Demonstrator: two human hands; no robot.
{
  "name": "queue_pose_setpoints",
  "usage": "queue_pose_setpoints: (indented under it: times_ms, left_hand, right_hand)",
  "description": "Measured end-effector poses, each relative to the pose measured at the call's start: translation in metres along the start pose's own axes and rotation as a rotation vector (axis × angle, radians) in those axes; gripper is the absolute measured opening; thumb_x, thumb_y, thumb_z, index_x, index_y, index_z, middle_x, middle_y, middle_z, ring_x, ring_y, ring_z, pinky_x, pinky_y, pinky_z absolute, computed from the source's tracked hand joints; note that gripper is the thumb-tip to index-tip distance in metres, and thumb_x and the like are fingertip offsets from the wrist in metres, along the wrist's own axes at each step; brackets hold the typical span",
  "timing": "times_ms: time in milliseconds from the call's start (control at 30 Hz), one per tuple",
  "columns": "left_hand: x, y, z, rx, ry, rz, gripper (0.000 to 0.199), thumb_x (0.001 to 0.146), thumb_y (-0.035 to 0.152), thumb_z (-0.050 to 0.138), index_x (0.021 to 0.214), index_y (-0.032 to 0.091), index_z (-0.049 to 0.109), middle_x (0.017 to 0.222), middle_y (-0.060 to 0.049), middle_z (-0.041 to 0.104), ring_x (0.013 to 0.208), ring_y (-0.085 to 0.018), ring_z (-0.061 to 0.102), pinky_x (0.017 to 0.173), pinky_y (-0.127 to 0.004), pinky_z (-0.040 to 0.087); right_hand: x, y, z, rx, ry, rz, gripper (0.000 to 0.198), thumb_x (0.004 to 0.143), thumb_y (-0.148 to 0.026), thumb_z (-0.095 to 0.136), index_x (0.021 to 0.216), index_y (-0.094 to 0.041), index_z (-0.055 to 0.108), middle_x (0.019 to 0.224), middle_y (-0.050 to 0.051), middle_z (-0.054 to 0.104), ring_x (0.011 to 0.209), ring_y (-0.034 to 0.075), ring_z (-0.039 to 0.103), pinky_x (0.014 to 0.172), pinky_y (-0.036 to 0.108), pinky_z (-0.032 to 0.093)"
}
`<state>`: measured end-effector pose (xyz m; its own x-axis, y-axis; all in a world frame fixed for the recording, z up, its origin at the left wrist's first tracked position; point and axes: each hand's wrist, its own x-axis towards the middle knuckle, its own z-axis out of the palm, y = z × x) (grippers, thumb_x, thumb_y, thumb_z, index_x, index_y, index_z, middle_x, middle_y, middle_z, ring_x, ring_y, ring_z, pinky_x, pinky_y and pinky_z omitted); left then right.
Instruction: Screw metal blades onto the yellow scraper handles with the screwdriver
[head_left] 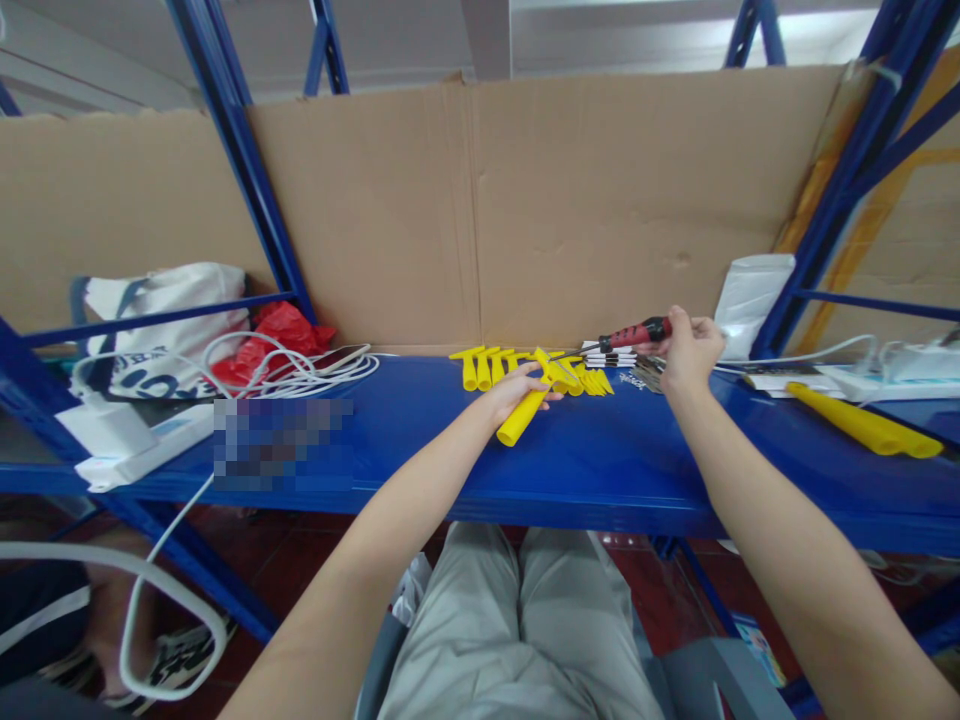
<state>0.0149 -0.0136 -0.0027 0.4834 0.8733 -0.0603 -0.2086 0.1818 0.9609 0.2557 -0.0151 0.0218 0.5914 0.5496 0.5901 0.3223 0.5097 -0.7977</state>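
My left hand (517, 392) is closed around a yellow plastic part with a tube-shaped handle (523, 418), held above the blue shelf. In my right hand (688, 348) is a screwdriver (636, 333) with a red and black handle. Its thin shaft points left toward the upper end of the held yellow part; whether the tip touches it is too small to tell. Behind my left hand, several similar yellow parts (482, 369) stand in a row. Smaller yellow pieces (598, 382) lie to the right of the held part, near black-and-white items (609, 355).
A blue metal shelf (420, 450) spans the front, backed by cardboard (600, 200). Coiled white cable (330, 370), a red plastic bag (289, 335) and a cloth bag (172, 320) lie left. Long yellow pieces (862, 422) and a white pouch (752, 300) are right. Another person's leg (112, 630) shows lower left.
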Motion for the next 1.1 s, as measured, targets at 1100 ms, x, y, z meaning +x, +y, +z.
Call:
queue_pose_setpoints:
  times_ms: [1100]
  left_hand:
    - [-0.005,0.010,0.001,0.149,0.354,0.056,0.066,0.072,-0.006,0.044,0.130,0.022,0.032,0.116,-0.014,0.059,0.068,-0.016,0.069,0.042,-0.017,0.042]
  right_hand:
    - [-0.025,-0.014,0.006,-0.005,-0.328,-0.147,0.035,0.080,-0.054,0.053,0.097,-0.023,0.048,0.055,-0.005,0.048,0.040,0.011,0.045,0.040,0.025,0.037]
